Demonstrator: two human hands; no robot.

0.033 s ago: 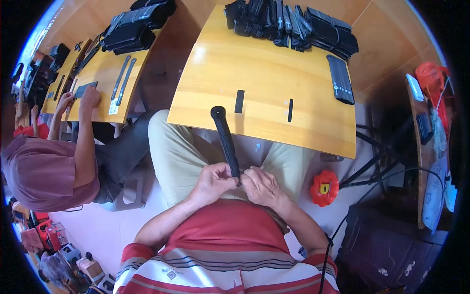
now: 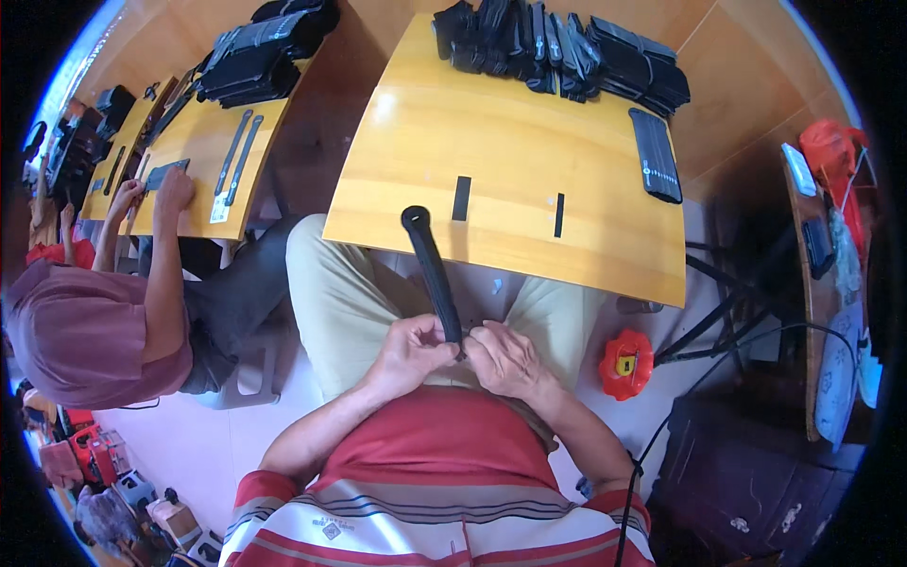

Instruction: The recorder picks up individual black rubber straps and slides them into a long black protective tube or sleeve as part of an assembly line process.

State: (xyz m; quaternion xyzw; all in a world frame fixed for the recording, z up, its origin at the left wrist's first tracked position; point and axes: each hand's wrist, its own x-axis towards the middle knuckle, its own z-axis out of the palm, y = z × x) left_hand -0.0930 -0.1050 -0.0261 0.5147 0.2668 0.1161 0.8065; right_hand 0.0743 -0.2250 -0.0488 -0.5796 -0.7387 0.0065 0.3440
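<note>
We pinch the near end of the long black strap [image 2: 433,272] between our left hand [image 2: 408,352] and right hand [image 2: 507,361], both clenched on it just short of the yellow table [image 2: 491,161], so its looped tip rises over the table's near edge.

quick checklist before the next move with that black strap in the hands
1. Both hands on the strap: ok, left hand and right hand meet at its near end.
2. Far end free: ok, it rises over the table edge, touching nothing visible.
3. What the fingertips do at the near end: cannot tell, hidden.
4. Small black pieces within reach: ok, lying near the table edge.
5. Black stack clear of hands: ok, at the far edge.
</note>
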